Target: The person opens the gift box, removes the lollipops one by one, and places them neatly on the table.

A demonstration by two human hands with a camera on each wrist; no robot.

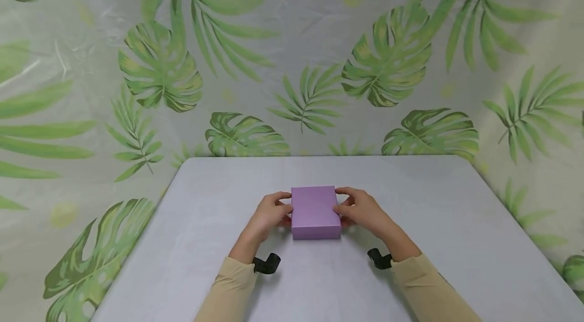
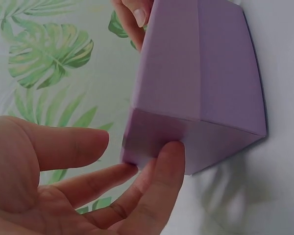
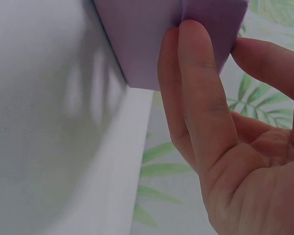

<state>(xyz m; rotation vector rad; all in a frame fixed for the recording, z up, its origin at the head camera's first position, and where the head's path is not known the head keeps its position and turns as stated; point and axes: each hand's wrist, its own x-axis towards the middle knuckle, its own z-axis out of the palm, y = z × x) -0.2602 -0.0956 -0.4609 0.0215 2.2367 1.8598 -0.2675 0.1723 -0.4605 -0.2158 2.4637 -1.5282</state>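
A purple box (image 1: 315, 208) rests on the white table between both hands. In the left wrist view, a lengthwise line splits the front of the box (image 2: 201, 63) into an upper and a lower band. My left hand (image 1: 271, 213) touches its left side with nearly straight fingertips; the left wrist view shows the thumb apart from the box. From the right, my right hand (image 1: 362, 210) sets extended fingers against the opposite side. Its thumb touches the top edge in the right wrist view. The undersides of the fingers on the far faces are hidden.
The white table (image 1: 182, 261) has rounded far corners. Behind it hangs a leaf-patterned sheet (image 1: 310, 48), which also shows along both sides. A black wrist mount (image 1: 266, 263) is on the left wrist and another black mount (image 1: 379, 258) on the right.
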